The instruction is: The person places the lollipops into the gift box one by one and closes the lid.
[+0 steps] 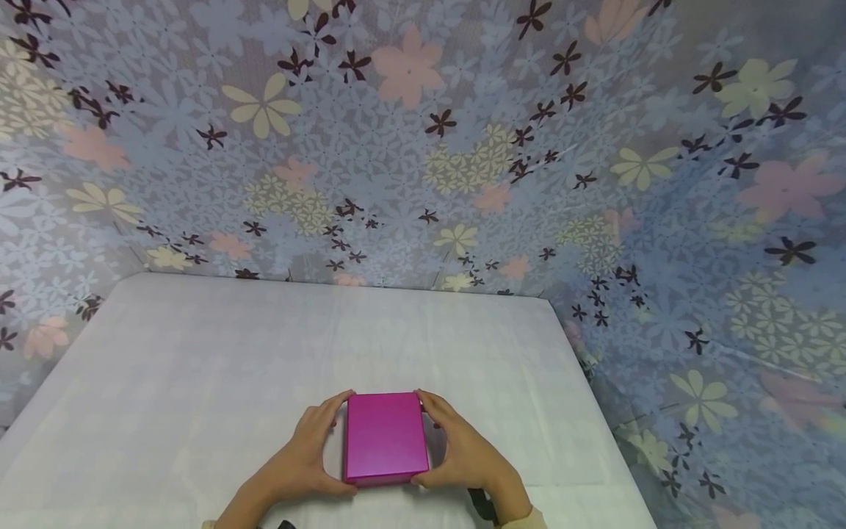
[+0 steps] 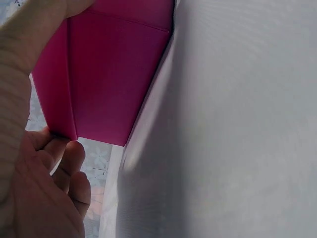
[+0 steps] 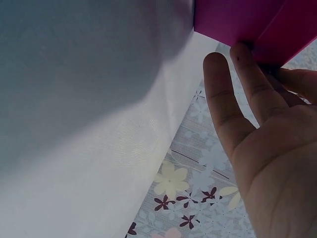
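A square magenta box (image 1: 386, 435) sits on the white-covered table near its front edge. My left hand (image 1: 300, 452) grips it from the left, thumb at the near corner and fingertips at the far corner. On the opposite side my right hand (image 1: 469, 448) holds it the same way, its thumb at the near right corner. In the left wrist view a seam runs along the side of the box (image 2: 109, 79), like a lid's edge. The right wrist view shows two fingers of the right hand (image 3: 277, 144) stretched out, with other fingertips at the box's corner.
The table (image 1: 317, 345) is covered with a pale checked cloth and ends at a straight back edge. Behind it and at the right hangs floral fabric (image 1: 396, 162) in blue, pink and yellow. Dark bands (image 1: 481, 504) show at the wrists.
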The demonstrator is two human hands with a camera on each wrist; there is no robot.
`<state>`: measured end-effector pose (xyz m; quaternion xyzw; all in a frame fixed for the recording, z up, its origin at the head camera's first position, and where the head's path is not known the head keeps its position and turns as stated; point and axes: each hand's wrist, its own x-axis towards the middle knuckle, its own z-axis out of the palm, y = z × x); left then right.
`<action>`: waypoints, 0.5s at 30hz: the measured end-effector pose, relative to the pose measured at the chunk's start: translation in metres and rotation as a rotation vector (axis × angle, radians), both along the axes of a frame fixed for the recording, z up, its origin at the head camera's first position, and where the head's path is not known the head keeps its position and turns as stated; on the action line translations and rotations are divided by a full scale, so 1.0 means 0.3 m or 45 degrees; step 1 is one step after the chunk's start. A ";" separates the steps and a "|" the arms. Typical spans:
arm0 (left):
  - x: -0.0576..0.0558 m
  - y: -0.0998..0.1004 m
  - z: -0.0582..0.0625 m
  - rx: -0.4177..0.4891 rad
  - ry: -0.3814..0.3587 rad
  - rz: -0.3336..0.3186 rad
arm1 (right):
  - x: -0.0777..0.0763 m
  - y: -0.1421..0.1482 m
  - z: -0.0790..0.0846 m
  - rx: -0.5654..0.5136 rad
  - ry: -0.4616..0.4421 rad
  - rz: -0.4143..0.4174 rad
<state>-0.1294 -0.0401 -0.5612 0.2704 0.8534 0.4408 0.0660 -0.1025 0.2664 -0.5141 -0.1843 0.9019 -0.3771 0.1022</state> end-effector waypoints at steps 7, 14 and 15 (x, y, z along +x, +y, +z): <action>0.007 0.004 0.000 -0.045 0.005 0.005 | 0.009 -0.006 0.001 0.005 -0.017 -0.012; 0.009 0.010 -0.007 -0.074 0.064 0.010 | 0.016 -0.008 -0.008 0.009 -0.046 -0.043; 0.009 0.011 -0.008 -0.070 0.070 0.010 | 0.017 -0.008 -0.011 0.009 -0.046 -0.046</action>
